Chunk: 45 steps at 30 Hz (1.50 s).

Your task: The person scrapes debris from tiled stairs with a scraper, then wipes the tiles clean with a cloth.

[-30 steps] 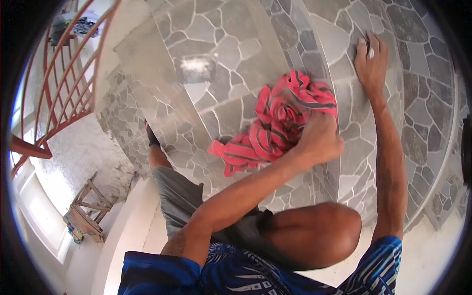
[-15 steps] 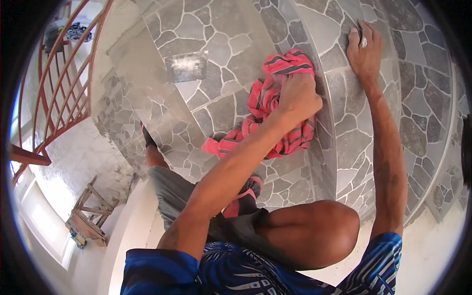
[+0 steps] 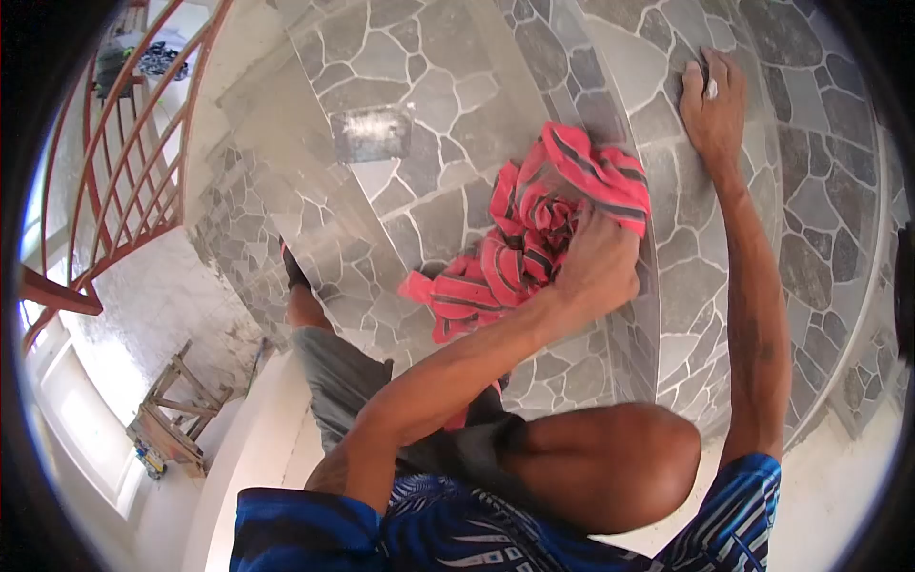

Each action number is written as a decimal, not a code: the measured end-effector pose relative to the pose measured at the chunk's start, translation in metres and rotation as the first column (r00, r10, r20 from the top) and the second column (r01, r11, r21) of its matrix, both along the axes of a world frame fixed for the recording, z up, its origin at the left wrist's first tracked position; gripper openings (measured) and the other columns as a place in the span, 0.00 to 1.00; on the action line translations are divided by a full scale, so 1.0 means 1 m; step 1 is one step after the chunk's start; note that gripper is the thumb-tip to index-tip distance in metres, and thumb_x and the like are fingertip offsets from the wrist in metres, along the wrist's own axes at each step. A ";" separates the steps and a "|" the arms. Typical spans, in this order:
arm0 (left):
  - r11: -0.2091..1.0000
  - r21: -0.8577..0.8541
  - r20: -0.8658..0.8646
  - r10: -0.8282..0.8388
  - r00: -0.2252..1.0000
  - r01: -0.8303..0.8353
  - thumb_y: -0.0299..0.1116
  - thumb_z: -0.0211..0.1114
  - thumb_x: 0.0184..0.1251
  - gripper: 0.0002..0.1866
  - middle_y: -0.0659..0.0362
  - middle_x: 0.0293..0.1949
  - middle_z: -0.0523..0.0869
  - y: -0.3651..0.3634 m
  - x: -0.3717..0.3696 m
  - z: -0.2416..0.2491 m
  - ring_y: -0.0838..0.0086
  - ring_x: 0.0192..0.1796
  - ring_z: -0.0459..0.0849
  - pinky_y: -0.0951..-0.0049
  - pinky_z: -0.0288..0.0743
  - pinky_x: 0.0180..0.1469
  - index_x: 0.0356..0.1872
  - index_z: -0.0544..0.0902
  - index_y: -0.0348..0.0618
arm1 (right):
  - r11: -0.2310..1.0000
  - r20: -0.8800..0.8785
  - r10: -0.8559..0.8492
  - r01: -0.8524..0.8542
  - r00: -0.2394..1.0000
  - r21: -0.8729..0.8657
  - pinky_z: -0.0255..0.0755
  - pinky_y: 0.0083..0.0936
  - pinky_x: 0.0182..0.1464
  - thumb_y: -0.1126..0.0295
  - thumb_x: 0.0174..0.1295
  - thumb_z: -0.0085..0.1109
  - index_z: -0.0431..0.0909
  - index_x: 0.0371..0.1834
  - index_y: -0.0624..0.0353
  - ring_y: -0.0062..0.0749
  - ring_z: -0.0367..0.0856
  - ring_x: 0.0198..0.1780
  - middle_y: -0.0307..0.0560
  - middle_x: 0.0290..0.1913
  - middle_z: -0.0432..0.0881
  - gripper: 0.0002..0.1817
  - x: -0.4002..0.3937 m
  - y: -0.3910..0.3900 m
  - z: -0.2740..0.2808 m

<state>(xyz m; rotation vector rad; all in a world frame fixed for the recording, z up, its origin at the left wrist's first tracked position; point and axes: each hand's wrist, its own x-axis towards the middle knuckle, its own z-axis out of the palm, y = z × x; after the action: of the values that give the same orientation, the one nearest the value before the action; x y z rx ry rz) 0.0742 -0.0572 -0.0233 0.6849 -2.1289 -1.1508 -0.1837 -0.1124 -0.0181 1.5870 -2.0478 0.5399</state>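
Note:
My left hand (image 3: 600, 262) is closed on a bunched red cloth with dark stripes (image 3: 519, 234). The cloth lies along the edge of a stone-patterned step (image 3: 419, 214), with one fold reaching up past my knuckles to the riser (image 3: 624, 315). Farther right, my right hand (image 3: 715, 110) rests with fingers stretched on the higher step (image 3: 672, 181). A small white thing, like a ring or wrap, circles one of its fingers.
A grey rectangular flat piece with a whitish smear (image 3: 372, 133) lies on the lower step. A reddish-brown railing (image 3: 143, 143) stands at the left, above a rough wooden trestle (image 3: 181, 415). My bent knee (image 3: 610, 467) is close below the cloth.
My left hand has moved a little toward me and to the right, with the cloth. A fold of the cloth has opened out above the hand. My right hand stays on the step.

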 end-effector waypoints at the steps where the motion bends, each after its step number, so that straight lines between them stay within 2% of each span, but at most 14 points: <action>1: 0.999 0.041 0.026 -0.029 0.999 0.028 0.22 0.62 0.45 0.21 0.29 0.50 0.75 0.010 0.005 0.001 0.34 0.57 0.72 0.39 0.62 0.61 0.45 0.73 0.26 | 1.000 -0.013 0.006 -0.006 1.000 0.018 0.69 0.46 0.60 0.63 0.63 0.60 0.81 0.51 0.64 0.56 0.77 0.55 0.58 0.52 0.81 0.18 -0.001 0.004 -0.002; 3: 0.995 0.071 0.040 -0.074 0.996 0.071 0.23 0.63 0.45 0.18 0.30 0.48 0.77 0.008 0.002 -0.001 0.35 0.56 0.73 0.40 0.63 0.58 0.41 0.75 0.27 | 1.000 -0.053 0.026 -0.026 0.998 0.005 0.69 0.46 0.60 0.63 0.63 0.60 0.81 0.51 0.64 0.56 0.77 0.55 0.58 0.52 0.81 0.18 -0.012 0.000 0.003; 6: 0.839 0.521 0.336 -0.367 0.867 0.154 0.23 0.63 0.46 0.16 0.30 0.45 0.78 -0.055 -0.009 0.017 0.36 0.56 0.74 0.42 0.65 0.57 0.39 0.77 0.27 | 1.000 -0.009 0.005 -0.005 1.000 0.014 0.68 0.45 0.62 0.63 0.64 0.59 0.80 0.53 0.63 0.55 0.76 0.57 0.58 0.54 0.80 0.19 -0.003 0.008 -0.005; 10: 0.944 0.297 0.326 -0.242 0.914 0.144 0.26 0.63 0.47 0.15 0.29 0.45 0.79 -0.041 -0.009 -0.008 0.36 0.55 0.75 0.42 0.64 0.59 0.37 0.78 0.28 | 1.000 0.003 -0.011 0.011 1.000 0.024 0.68 0.44 0.62 0.64 0.64 0.59 0.80 0.54 0.63 0.55 0.76 0.57 0.57 0.55 0.79 0.18 -0.001 0.006 0.000; 15: 0.987 0.163 -0.166 0.028 0.986 -0.001 0.29 0.63 0.56 0.15 0.32 0.47 0.78 0.015 0.003 -0.008 0.41 0.56 0.76 0.47 0.65 0.57 0.40 0.77 0.26 | 1.000 -0.030 0.008 -0.008 1.000 0.007 0.69 0.44 0.61 0.63 0.63 0.60 0.81 0.53 0.63 0.55 0.76 0.56 0.55 0.54 0.80 0.18 -0.005 0.004 0.003; 17: 0.853 0.502 -0.063 -0.127 0.990 0.141 0.32 0.62 0.61 0.17 0.35 0.51 0.76 -0.017 -0.002 -0.009 0.46 0.57 0.74 0.50 0.65 0.59 0.45 0.75 0.27 | 1.000 0.017 0.004 -0.004 1.000 -0.004 0.68 0.44 0.62 0.63 0.64 0.59 0.81 0.53 0.62 0.54 0.76 0.56 0.55 0.55 0.80 0.19 -0.004 0.005 -0.002; 20: 0.386 0.903 0.045 -0.522 0.852 0.189 0.36 0.61 0.67 0.21 0.40 0.55 0.73 -0.069 -0.019 -0.021 0.52 0.56 0.72 0.54 0.64 0.62 0.53 0.71 0.30 | 1.000 -0.002 -0.007 0.007 1.000 0.008 0.68 0.44 0.62 0.62 0.63 0.59 0.81 0.52 0.63 0.54 0.76 0.57 0.55 0.55 0.80 0.19 -0.005 0.006 -0.002; 24: 0.914 0.379 -0.198 -0.071 0.978 0.143 0.41 0.60 0.71 0.22 0.43 0.48 0.74 0.003 0.002 -0.040 0.52 0.47 0.74 0.58 0.69 0.57 0.55 0.70 0.34 | 1.000 -0.031 -0.007 0.008 0.999 0.021 0.68 0.44 0.62 0.63 0.63 0.59 0.80 0.53 0.63 0.54 0.76 0.57 0.55 0.54 0.80 0.19 -0.008 0.003 0.002; 31: 0.828 0.417 0.119 -0.458 0.881 0.374 0.40 0.62 0.65 0.20 0.37 0.50 0.80 0.106 0.077 -0.055 0.41 0.53 0.79 0.50 0.74 0.55 0.52 0.76 0.36 | 1.000 -0.008 0.012 -0.012 1.000 0.023 0.68 0.44 0.62 0.65 0.64 0.58 0.80 0.54 0.63 0.55 0.75 0.57 0.56 0.54 0.80 0.19 -0.005 0.004 0.004; 34: 0.661 0.456 0.046 -0.686 0.726 0.596 0.38 0.64 0.60 0.16 0.41 0.44 0.84 0.088 0.081 -0.067 0.46 0.47 0.83 0.52 0.76 0.50 0.42 0.81 0.35 | 1.000 0.002 0.008 -0.008 1.000 0.029 0.67 0.44 0.63 0.65 0.65 0.58 0.80 0.55 0.63 0.55 0.75 0.58 0.57 0.54 0.80 0.19 -0.005 0.003 0.001; 37: 0.268 0.603 0.094 -0.959 0.267 0.751 0.36 0.64 0.56 0.13 0.42 0.37 0.85 0.052 0.094 -0.041 0.49 0.42 0.85 0.54 0.77 0.48 0.35 0.84 0.34 | 0.997 0.032 -0.026 0.023 0.999 0.068 0.67 0.44 0.64 0.64 0.66 0.57 0.79 0.56 0.63 0.54 0.75 0.59 0.57 0.56 0.79 0.19 -0.004 0.006 0.002; 40: 0.212 0.582 -0.117 -0.933 0.339 0.785 0.36 0.64 0.59 0.12 0.46 0.35 0.87 -0.004 0.111 -0.043 0.52 0.41 0.86 0.57 0.77 0.47 0.36 0.87 0.38 | 0.995 0.043 -0.039 0.035 0.998 0.097 0.66 0.44 0.65 0.63 0.67 0.56 0.79 0.57 0.62 0.54 0.74 0.61 0.58 0.58 0.79 0.19 -0.009 0.006 0.000; 43: 0.864 0.328 0.215 -0.463 0.860 0.383 0.40 0.66 0.62 0.13 0.52 0.42 0.87 -0.102 0.138 -0.080 0.55 0.47 0.84 0.58 0.76 0.55 0.41 0.86 0.43 | 0.994 0.030 -0.038 0.035 0.999 0.101 0.66 0.44 0.65 0.62 0.68 0.55 0.79 0.57 0.62 0.55 0.74 0.61 0.58 0.58 0.79 0.19 -0.006 0.005 0.001; 45: 0.976 -0.201 0.535 0.037 0.844 0.084 0.40 0.69 0.60 0.16 0.48 0.43 0.85 -0.169 0.151 -0.104 0.52 0.50 0.82 0.56 0.74 0.58 0.45 0.85 0.40 | 0.992 -0.010 -0.047 0.048 0.999 0.115 0.66 0.44 0.65 0.62 0.68 0.55 0.79 0.57 0.61 0.55 0.74 0.60 0.58 0.57 0.79 0.19 -0.010 0.005 0.000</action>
<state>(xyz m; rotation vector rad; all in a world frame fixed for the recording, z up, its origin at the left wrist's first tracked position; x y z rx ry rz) 0.2252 -0.2259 -0.1275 0.9652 -2.6869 -0.7701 -0.1940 -0.1072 -0.0180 1.5975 -2.1395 0.4043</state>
